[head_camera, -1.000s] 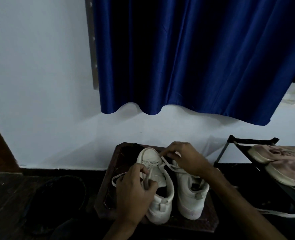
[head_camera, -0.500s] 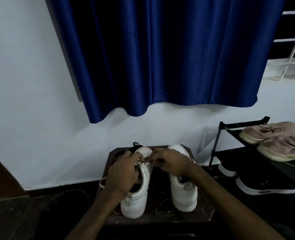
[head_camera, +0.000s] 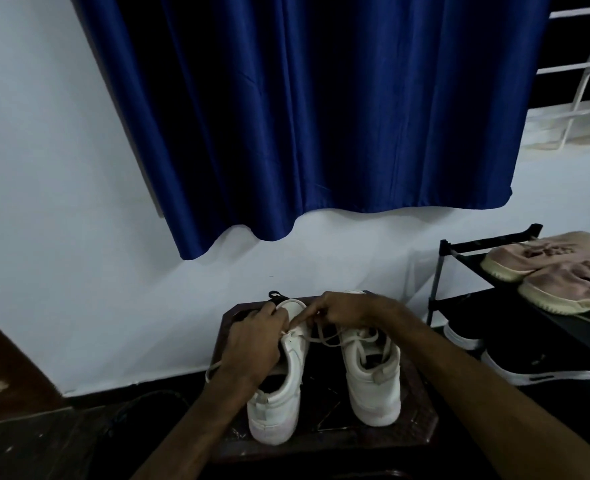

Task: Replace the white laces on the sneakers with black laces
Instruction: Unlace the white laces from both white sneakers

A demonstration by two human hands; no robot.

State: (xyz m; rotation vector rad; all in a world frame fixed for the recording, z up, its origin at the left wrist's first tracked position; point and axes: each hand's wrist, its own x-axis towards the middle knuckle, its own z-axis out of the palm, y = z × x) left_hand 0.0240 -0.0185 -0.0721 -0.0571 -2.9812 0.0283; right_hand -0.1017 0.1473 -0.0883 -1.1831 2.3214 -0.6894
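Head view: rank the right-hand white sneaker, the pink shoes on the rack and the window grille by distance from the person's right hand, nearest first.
1. Right white sneaker: its toe lies directly under the right hand.
2. Pink shoes: on the top shelf of the rack, off to the right.
3. Window grille: high in the upper right corner, clearly farthest.

White sneakers on dark table
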